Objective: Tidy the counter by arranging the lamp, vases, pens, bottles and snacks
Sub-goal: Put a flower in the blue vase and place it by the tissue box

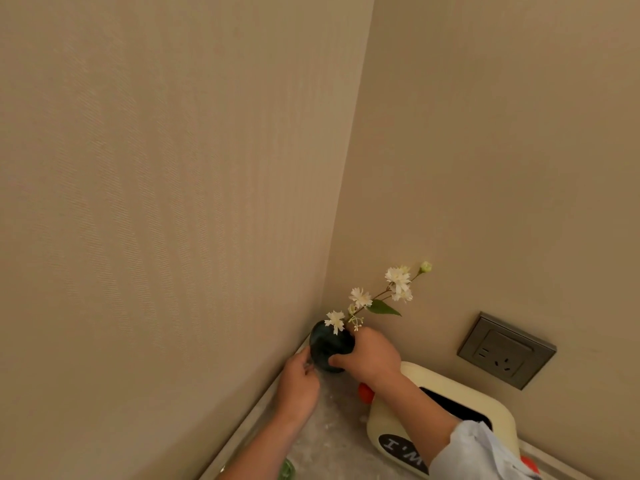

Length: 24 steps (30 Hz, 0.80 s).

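Observation:
A dark blue-green round vase [327, 344] stands in the corner of the counter where two beige walls meet. A twig with white flowers [381, 294] and one green leaf leans out of it to the right. My right hand [370, 356] wraps the vase's right side. My left hand [298, 384] touches its lower left side with the fingertips. A cream-coloured box-shaped object [415, 419] with a black opening and a dark label stands right of my right forearm.
The pale speckled counter [332, 441] runs toward the bottom of the view. A grey wall socket [505, 349] sits on the right wall. An orange knob [365, 393] shows beside the cream object. A bit of green glass [287, 471] peeks in at the bottom edge.

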{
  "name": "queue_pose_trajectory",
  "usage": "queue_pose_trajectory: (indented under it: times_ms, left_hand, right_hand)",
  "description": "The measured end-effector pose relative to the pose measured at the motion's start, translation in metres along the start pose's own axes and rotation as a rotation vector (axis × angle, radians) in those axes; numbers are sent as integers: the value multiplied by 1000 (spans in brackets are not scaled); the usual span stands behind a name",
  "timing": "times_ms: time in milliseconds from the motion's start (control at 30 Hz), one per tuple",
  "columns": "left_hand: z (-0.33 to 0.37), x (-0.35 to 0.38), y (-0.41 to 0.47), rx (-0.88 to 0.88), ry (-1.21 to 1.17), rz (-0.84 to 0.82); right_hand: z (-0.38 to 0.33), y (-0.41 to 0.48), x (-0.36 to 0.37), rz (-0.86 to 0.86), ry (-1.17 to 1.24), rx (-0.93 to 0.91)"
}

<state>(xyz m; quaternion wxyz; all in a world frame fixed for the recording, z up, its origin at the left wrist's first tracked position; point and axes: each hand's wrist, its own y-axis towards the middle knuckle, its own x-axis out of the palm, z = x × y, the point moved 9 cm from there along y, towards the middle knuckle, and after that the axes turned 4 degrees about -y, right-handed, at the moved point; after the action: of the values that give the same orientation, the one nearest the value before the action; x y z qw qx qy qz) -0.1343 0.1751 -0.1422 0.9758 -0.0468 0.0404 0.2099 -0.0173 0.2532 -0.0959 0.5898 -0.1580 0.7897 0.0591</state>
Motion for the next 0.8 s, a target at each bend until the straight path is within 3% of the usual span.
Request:
queue_pose_trajectory:
  times_ms: [200,533,800]
  left_hand:
    - [4,-6,-6,-40,16,-29]
    - [23,25,-61,-182,151,-233]
    - [33,61,-120,-198,164,-426]
  right_hand:
    - [-3,-20,-20,37,-65,-35]
    - [50,-135,-73,355,91,-70]
    - [102,-181,-34,277,-99,119]
